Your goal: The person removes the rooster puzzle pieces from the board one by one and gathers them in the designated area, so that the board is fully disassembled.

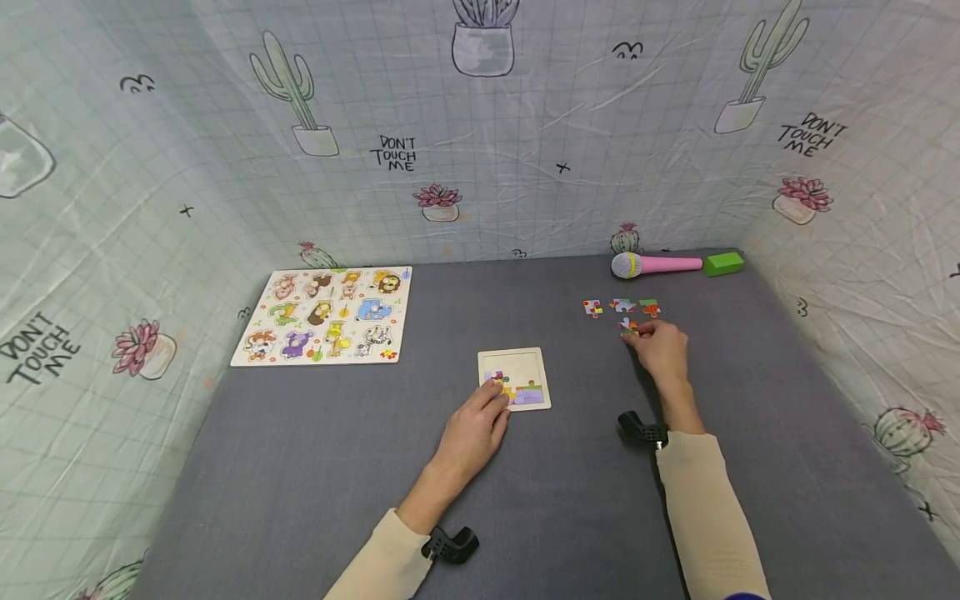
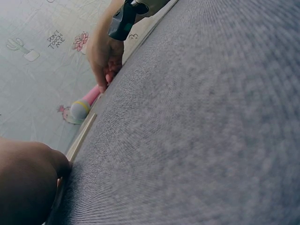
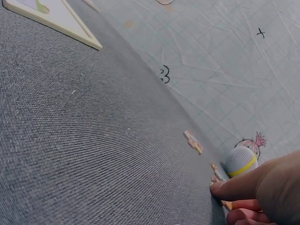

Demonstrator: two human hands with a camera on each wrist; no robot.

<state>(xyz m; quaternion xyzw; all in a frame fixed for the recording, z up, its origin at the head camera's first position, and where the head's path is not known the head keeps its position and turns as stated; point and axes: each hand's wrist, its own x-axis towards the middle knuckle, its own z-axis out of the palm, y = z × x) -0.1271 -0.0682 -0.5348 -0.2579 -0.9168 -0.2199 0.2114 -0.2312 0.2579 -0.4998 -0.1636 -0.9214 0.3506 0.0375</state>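
Observation:
The left hand (image 1: 471, 427) rests on the lower left of a small square wooden puzzle tray (image 1: 517, 358), fingers extended over it. Several purple, yellow and green puzzle pieces (image 1: 529, 394) lie along the tray's lower part, some hidden by the fingers. To the right, the right hand (image 1: 663, 354) pinches a small jigsaw piece (image 1: 627, 326) at the tabletop between thumb and fingers. Three loose pieces lie just beyond it: a left piece (image 1: 592, 308), a middle piece (image 1: 622, 306) and a green-and-orange piece (image 1: 649, 308). In the right wrist view, the fingers partly cover the pieces.
A larger animal puzzle board (image 1: 322, 317) lies at the back left of the grey table (image 1: 337, 467). At the back right are a pink toy microphone (image 1: 667, 264) and a green block (image 1: 723, 264). A printed cloth (image 1: 525, 125) hangs around the table.

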